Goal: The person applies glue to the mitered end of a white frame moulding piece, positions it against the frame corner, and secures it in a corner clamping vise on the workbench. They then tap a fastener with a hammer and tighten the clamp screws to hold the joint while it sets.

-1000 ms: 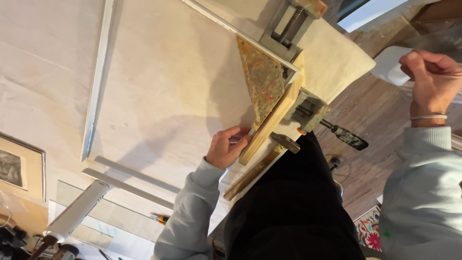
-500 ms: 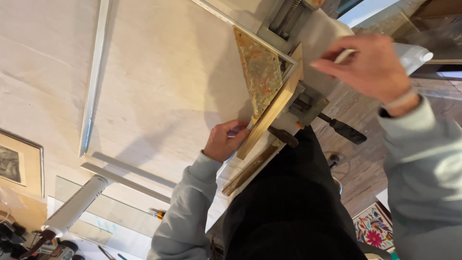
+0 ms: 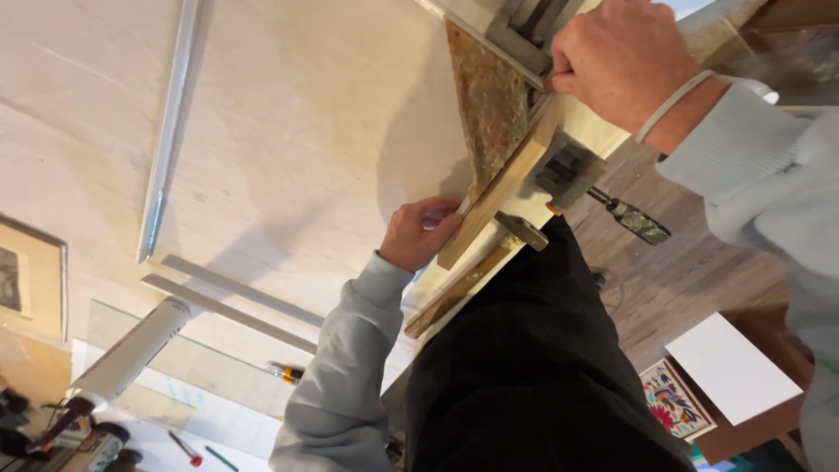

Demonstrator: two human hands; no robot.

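While the camera tilts steeply, a person in a grey sweater and dark apron stands at the corner of a pale worktable (image 3: 288,131), working on a picture-frame corner held in a metal vise (image 3: 568,166). Their left hand (image 3: 421,234) lies on the table with fingers curled lightly around the near end of a light wooden strip (image 3: 507,188), steadying it where it runs up into the vise. Their right hand (image 3: 622,59), a white band at the wrist, is closed into a loose fist at the far side of the vise, fingertips pinched on something by a white moulding (image 3: 476,33); what exactly it grips is hidden. A mottled, rust-and-green triangular piece (image 3: 491,109) lies flat on the table beside the strip, touching the clamped corner. The vise's screw handle (image 3: 636,218) sticks out over the wooden floor. Judging from this, the pieces are already seated in the vise and the corner looks set, with the joining or tightening seemingly in hand; other white mouldings (image 3: 170,131) lie loose on the table well apart, so much of the frame appears not yet assembled. Lower left, a white roll (image 3: 131,354), a framed picture (image 3: 26,275) and pens rest on the table.
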